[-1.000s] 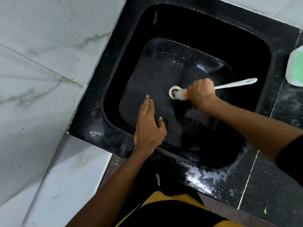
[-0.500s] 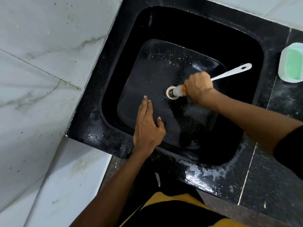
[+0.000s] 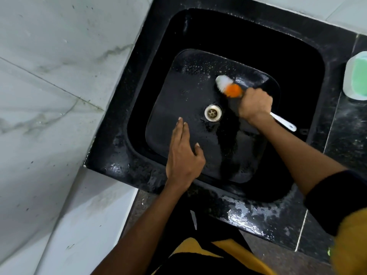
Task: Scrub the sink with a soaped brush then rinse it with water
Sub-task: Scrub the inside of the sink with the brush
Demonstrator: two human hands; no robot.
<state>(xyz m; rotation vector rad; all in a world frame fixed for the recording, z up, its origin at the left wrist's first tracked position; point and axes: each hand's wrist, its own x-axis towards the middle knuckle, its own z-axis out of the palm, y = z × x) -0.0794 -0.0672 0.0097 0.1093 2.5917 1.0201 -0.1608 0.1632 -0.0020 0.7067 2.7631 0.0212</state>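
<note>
A black square sink (image 3: pixel 139 108) fills the middle of the view, wet, with soap specks on its floor. Its metal drain (image 3: pixel 212 113) lies near the centre. My right hand (image 3: pixel 255 105) is shut on a brush (image 3: pixel 228 86) with white and orange bristles and a white handle that sticks out behind the fist. The bristles press on the sink floor above and right of the drain. My left hand (image 3: pixel 183 155) rests flat, fingers together, over the near side of the basin, holding nothing.
White marble-look wall tiles (image 3: pixel 59 96) run along the left. A dark stone counter (image 3: pixel 347 145) lies to the right, and on it stands a white container with green soap (image 3: pixel 356 76). The sink's near rim (image 3: pixel 248 215) is wet and foamy.
My right hand has swung the brush from the drain up and to the right across the sink floor, and the handle now points toward me. My left hand has stayed put.
</note>
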